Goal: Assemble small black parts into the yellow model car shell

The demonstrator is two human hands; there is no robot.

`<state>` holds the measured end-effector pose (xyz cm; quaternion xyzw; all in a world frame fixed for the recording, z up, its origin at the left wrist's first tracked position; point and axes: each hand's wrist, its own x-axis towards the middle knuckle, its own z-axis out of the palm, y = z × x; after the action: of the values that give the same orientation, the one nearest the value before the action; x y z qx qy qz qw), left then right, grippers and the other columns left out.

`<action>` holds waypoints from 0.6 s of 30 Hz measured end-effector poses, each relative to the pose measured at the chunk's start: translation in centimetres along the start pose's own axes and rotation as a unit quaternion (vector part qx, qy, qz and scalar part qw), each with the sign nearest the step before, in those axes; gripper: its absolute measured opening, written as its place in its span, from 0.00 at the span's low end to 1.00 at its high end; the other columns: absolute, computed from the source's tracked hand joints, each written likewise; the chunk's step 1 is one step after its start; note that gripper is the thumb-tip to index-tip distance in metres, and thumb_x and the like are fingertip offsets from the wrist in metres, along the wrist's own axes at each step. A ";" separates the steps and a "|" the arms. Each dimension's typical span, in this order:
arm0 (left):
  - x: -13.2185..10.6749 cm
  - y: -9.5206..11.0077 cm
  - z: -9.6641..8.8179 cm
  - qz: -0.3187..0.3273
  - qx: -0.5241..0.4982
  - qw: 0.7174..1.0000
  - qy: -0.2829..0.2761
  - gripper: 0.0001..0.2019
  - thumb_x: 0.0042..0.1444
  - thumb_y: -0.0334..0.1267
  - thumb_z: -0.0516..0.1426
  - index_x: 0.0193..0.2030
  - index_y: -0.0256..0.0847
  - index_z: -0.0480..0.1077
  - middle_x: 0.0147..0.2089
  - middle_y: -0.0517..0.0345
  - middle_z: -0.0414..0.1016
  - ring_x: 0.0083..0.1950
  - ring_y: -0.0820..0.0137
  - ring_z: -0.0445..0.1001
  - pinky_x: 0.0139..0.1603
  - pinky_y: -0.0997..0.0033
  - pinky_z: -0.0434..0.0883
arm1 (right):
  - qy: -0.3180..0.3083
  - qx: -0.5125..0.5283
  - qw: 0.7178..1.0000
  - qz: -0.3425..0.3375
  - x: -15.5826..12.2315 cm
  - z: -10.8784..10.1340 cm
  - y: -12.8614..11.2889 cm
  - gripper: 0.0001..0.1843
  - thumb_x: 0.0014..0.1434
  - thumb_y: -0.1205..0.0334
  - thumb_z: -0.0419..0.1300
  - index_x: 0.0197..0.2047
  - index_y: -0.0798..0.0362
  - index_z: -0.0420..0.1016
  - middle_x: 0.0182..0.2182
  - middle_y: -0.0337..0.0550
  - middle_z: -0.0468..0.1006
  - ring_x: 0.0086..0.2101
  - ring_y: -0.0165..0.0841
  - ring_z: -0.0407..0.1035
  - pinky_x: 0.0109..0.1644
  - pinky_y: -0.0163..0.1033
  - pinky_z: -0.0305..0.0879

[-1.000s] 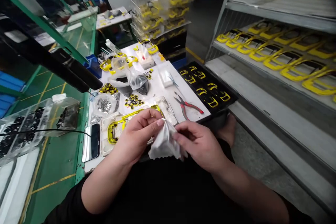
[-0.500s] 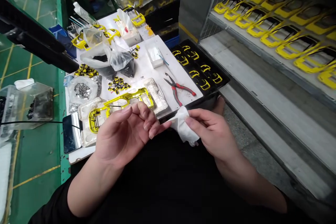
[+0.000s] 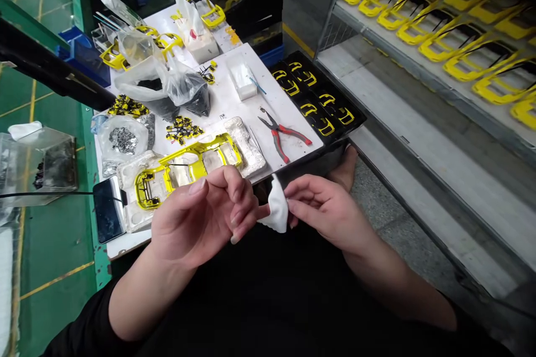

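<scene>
A small limp piece of white cloth is in front of my body, past the table's near edge. My right hand pinches its right edge between thumb and fingers. My left hand is palm up with the thumb apart and fingers loosely bent; one finger reaches into or behind the cloth, its tip hidden. Beyond the left hand a yellow plastic frame with black parts lies on a whitish moulded holder. Red-handled pliers lie open on the table.
The white table carries bags of black parts, a bag of metal pieces, yellow-black parts, a clear box and a phone. A black tray adjoins it; a rack holds yellow frames.
The white cloth has moved left and now hangs more upright and flatter against my left finger. My right hand has followed it left. The camera view has shifted slightly.
</scene>
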<state>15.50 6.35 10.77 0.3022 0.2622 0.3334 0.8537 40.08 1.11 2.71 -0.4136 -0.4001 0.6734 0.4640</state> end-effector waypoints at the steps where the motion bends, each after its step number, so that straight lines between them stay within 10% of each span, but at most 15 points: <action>1: -0.1 0.0 -0.2 -0.001 0.007 1.000 -0.010 0.21 0.65 0.58 0.68 0.42 0.39 0.78 0.33 0.57 0.73 0.29 0.69 0.74 0.32 0.69 0.67 | 0.010 -0.032 0.999 0.000 0.0 0.0 -0.1 0.08 0.70 0.57 0.76 0.50 0.48 0.85 0.40 0.40 0.89 0.34 0.32 0.84 0.39 0.35 0.82; 14: -1.2 -0.7 -1.1 -0.032 0.135 0.988 -0.073 0.26 0.65 0.64 0.68 0.47 0.40 0.78 0.32 0.54 0.73 0.31 0.66 0.70 0.35 0.65 0.67 | -0.038 -0.319 0.945 -0.057 0.6 -0.1 -1.4 0.07 0.71 0.65 0.71 0.48 0.48 0.92 0.40 0.37 0.89 0.35 0.31 0.81 0.38 0.36 0.73; 18: -1.1 -0.9 -1.6 -0.060 0.157 0.981 -0.098 0.27 0.63 0.65 0.68 0.48 0.38 0.79 0.33 0.52 0.75 0.32 0.65 0.71 0.35 0.65 0.66 | -0.123 -0.429 0.889 -0.104 0.8 -0.3 -1.3 0.09 0.72 0.70 0.67 0.48 0.51 0.90 0.42 0.41 0.90 0.40 0.37 0.83 0.45 0.40 0.73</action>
<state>14.11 5.62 9.33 0.4480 0.2437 0.2051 0.8354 40.54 2.22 3.65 -0.4424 -0.7445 0.4295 0.2562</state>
